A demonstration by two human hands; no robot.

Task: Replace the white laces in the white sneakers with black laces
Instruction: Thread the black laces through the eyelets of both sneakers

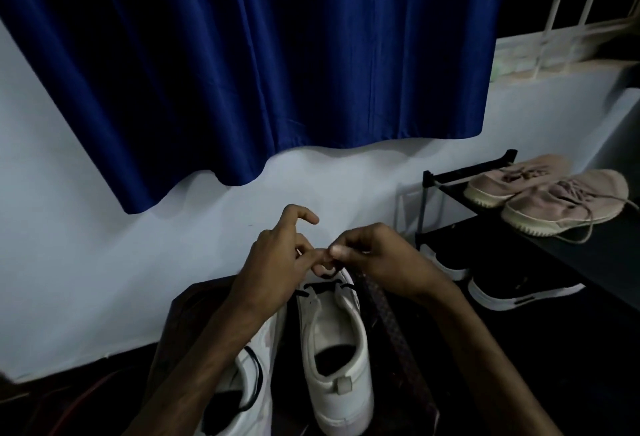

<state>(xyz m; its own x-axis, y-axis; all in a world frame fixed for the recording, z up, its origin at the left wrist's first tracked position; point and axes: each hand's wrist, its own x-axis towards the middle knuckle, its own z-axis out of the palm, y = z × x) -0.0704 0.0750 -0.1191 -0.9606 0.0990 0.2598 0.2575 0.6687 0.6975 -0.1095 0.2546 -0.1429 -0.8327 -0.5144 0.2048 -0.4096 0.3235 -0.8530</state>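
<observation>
Two white sneakers stand side by side, heels toward me, on a dark patterned surface. The right sneaker (334, 342) has a black lace (322, 288) threaded across its upper eyelets. Both hands meet over its toe end. My right hand (377, 259) pinches the black lace between thumb and fingers. My left hand (277, 262) has its fingers curled at the same spot, index finger raised, and pinches the lace there. The left sneaker (249, 383) lies partly under my left forearm, with a loose black lace (256, 380) hanging over its opening.
A black shoe rack (450, 179) stands at the right with a pair of beige sneakers (554, 196) on top and black sneakers (519, 288) on the shelf below. A blue curtain (259, 54) hangs on the pale wall behind. A window grille (571, 2) is at the upper right.
</observation>
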